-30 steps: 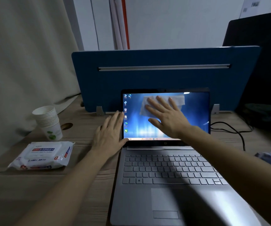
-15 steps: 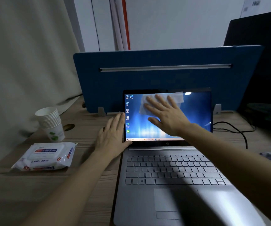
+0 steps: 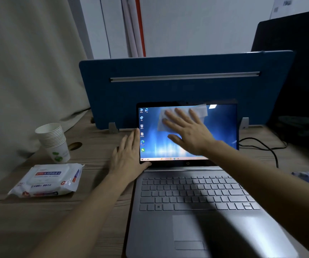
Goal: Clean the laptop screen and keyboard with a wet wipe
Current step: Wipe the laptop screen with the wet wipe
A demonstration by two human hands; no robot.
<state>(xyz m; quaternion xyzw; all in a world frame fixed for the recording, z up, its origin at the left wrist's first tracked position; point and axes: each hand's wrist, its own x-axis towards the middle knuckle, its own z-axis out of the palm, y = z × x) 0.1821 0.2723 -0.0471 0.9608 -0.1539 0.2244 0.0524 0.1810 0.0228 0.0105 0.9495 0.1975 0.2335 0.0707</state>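
The right hand (image 3: 189, 131) – fingers spread flat – presses a wet wipe (image 3: 199, 110) against the upper laptop screen (image 3: 222, 125); the left hand (image 3: 127, 155), fingers together, braces the screen's left edge.

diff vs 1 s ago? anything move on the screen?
The right hand slid the white wet wipe flat-palmed up the lit laptop screen, from mid-height to the top edge. Nothing was grasped or released. The left hand kept bracing the screen's left edge; the white wipes pack and stacked paper cups stayed put.
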